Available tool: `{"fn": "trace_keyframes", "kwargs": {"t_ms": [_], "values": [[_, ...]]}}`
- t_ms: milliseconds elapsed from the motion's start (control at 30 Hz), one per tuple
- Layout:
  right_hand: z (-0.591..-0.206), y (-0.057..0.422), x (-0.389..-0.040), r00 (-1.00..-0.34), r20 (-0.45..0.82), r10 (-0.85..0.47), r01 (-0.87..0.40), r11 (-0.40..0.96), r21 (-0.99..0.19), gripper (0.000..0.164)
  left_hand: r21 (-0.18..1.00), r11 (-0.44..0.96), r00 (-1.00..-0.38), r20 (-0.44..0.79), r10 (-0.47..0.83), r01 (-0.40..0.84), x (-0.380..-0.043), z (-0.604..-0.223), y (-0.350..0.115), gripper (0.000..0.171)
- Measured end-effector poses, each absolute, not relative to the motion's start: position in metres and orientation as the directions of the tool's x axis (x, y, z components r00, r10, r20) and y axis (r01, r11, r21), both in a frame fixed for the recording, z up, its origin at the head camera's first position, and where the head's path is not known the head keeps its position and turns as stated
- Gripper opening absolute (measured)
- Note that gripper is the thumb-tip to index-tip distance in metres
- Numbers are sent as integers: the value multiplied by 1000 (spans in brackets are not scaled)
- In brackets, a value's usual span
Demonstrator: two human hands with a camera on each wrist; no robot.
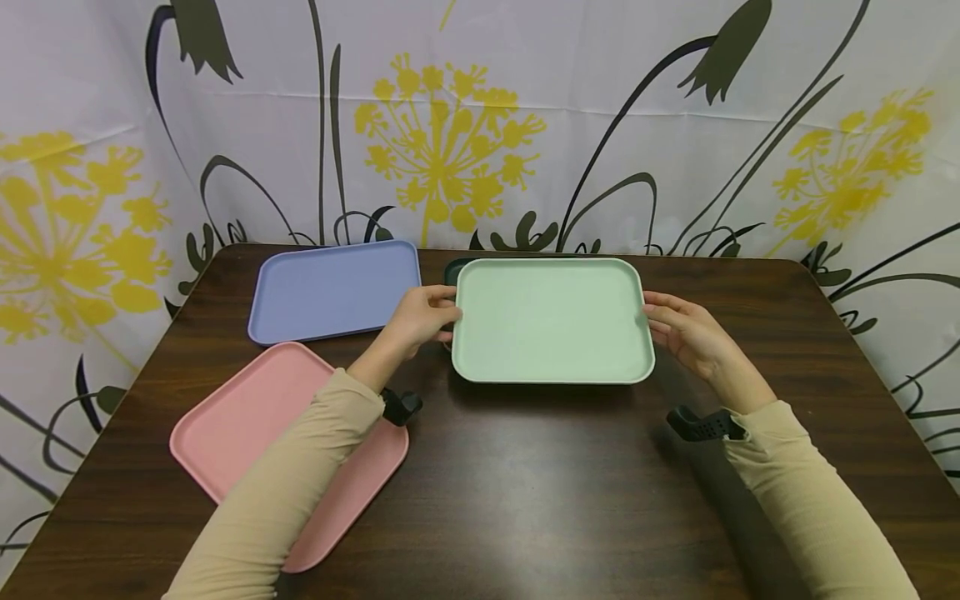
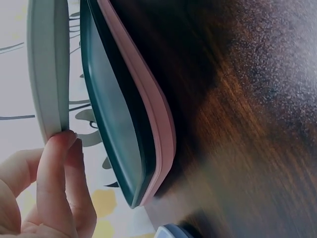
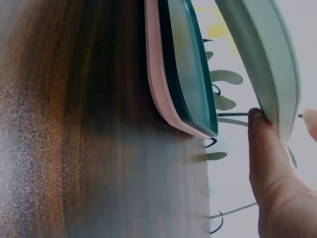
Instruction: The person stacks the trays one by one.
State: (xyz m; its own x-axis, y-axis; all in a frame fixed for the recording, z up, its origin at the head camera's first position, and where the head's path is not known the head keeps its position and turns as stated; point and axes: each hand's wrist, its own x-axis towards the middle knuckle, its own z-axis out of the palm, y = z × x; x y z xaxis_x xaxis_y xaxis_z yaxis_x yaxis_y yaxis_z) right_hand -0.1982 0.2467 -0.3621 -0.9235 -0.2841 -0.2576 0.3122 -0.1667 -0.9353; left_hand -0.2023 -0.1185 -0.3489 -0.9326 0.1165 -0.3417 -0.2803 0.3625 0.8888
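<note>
A light green tray (image 1: 553,321) is held up between both hands, above a dark green tray (image 2: 111,94) that lies on pink trays (image 2: 161,134). At its left short edge, my left hand (image 1: 423,318) pinches the rim, fingers beneath it. My right hand (image 1: 690,337) holds the opposite short edge, with fingertips under the rim in the right wrist view. A gap shows between the light green tray and the stack in both wrist views. From the head, the light green tray hides nearly all of the stack.
A blue tray (image 1: 337,292) lies at the table's back left. Nearer, another pink tray (image 1: 255,408) lies at an angle, partly under my left forearm in view. The dark wooden table (image 1: 540,500) ends at a patterned cloth (image 1: 585,125) behind.
</note>
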Motion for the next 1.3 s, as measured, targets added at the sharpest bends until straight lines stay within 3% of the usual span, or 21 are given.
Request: {"fn": "trace_keyframes", "kwargs": {"t_ms": [333, 800, 1000, 1300], "values": [[-358, 244, -197, -922, -235, -307, 271, -80, -959, 66, 898, 358, -948, -306, 91, -256, -208, -350, -120, 52], [-351, 238, -198, -919, -257, -299, 282, -43, -958, 80, 903, 333, -952, -302, 43, -272, -214, -354, -122, 47], [-350, 234, -202, -927, -260, -271, 264, 19, -964, 77, 906, 329, -957, -290, 26, -266, -217, -354, -121, 46], [-350, 228, -207, -948, -252, -196, 249, 37, -968, 74, 910, 334, -958, -280, 56, -246, -218, -351, -116, 63]]}}
